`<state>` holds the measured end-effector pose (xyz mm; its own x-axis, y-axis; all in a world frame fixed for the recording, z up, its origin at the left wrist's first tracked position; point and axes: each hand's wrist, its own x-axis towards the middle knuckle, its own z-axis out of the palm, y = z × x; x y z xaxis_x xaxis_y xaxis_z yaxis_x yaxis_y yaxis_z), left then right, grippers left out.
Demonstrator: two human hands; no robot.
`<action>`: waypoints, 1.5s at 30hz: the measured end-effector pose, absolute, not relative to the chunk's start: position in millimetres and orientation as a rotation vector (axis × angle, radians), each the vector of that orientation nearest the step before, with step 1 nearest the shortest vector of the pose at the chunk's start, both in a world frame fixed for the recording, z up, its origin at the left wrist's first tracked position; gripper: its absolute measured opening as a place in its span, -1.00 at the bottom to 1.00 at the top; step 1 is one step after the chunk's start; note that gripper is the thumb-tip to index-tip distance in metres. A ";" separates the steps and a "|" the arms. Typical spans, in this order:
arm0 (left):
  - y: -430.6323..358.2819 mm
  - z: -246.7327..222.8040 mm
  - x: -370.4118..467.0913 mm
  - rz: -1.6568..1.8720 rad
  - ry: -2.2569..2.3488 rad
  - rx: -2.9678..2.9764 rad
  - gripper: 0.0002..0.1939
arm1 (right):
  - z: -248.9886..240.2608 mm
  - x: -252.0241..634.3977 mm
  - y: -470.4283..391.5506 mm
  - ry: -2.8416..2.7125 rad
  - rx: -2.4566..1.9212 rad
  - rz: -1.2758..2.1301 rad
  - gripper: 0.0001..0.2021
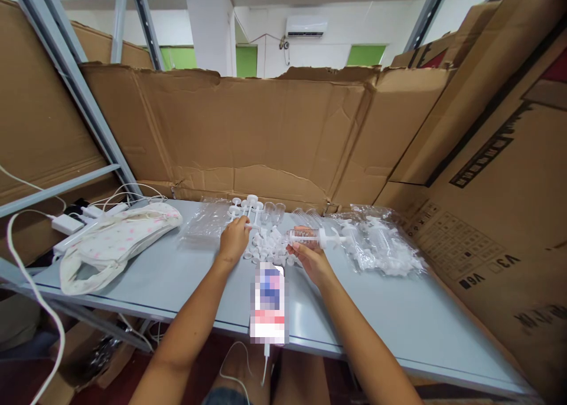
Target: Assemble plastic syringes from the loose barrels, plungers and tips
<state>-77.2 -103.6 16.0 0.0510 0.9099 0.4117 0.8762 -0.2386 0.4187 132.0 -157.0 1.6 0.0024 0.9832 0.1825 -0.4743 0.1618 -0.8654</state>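
My right hand (310, 260) is wrapped from below around a clear plastic cylinder (305, 237), which lies sideways with white fittings and a stem at its right end. At a group of white plunger-like parts with round discs (251, 201), my left hand (234, 241) has its fingers closed on one white part; the fingertips are partly hidden. Between the hands lies a heap of small white caps (268, 245). Clear plastic springs or rings (274, 212) stand behind the heap. A phone (268, 304) with a blurred screen lies in front of it.
Clear plastic bags lie left (206, 222) and right (385, 242), the right one filled with white parts. A pale patterned cloth bag (119, 245) and a power strip (84, 231) are at far left. Cardboard (266, 127) walls the grey table (367, 310). A cable (266, 361) hangs from the phone.
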 end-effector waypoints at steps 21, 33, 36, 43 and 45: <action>-99.6 3.3 -76.9 0.496 1.759 2.312 -0.63 | -0.9 131.2 -154.5 -0.970 -0.684 1.416 -0.72; -103.5 13.0 -69.2 1.037 1.149 1.759 -0.64 | -1.2 130.7 -154.3 -1.071 -0.720 1.427 -0.67; -112.2 20.2 -63.5 1.020 0.635 1.440 -0.48 | -3.1 129.1 -157.5 -1.197 -0.632 1.571 -0.65; -132.7 16.6 -45.3 0.904 0.273 1.120 -0.41 | -6.4 127.8 -163.4 -1.286 -0.512 1.870 -0.65; -133.9 14.7 -43.1 0.921 0.248 1.088 -0.44 | -6.1 128.2 -163.6 -1.287 -0.499 1.907 -0.65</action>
<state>-43.1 -133.9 14.7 0.6188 0.7450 0.2493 -0.5189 0.1494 0.8417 128.2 -163.6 -6.1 -0.6287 0.7719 0.0945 -0.3765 -0.1958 -0.9055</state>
